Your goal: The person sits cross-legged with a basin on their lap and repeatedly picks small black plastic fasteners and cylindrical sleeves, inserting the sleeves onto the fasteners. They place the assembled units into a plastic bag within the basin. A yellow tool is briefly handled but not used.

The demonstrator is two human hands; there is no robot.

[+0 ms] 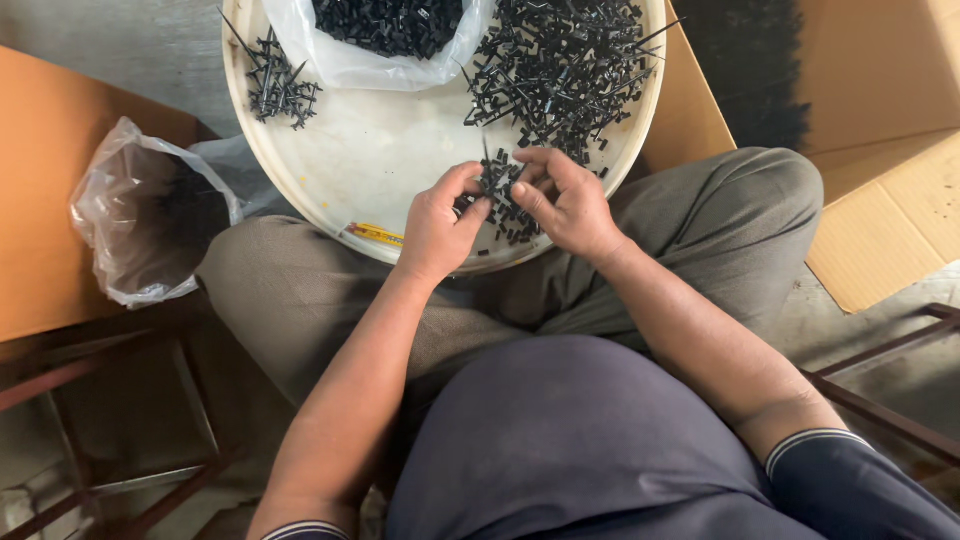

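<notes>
Clear plastic bag [150,215] at 9 o'clock, mouth open, dark inside — can't tell what's in it. On my lap, round white tray [370,150]. Small tangle of black parts [275,85] at its 10 o'clock, a second clear bag [385,45] of black pieces at 12, main heap [560,65] at 1–2.

My left hand [440,225]: thumb and forefinger pinched shut on the small cluster of black plastic pieces [497,190], near the tray's 5 o'clock rim. My right hand [570,200]: fingers curled in, tips closed on the same cluster from the other side, just touching the left.

Handling, my read: featherweight, stiff, thin stems — they look snappable and prone to snagging each other. Smooth plastic, so probably slick. Best grip looks like the thicker body end between fingertip pads, not the spike.

Cardboard [880,230] at 3 o'clock.
</notes>
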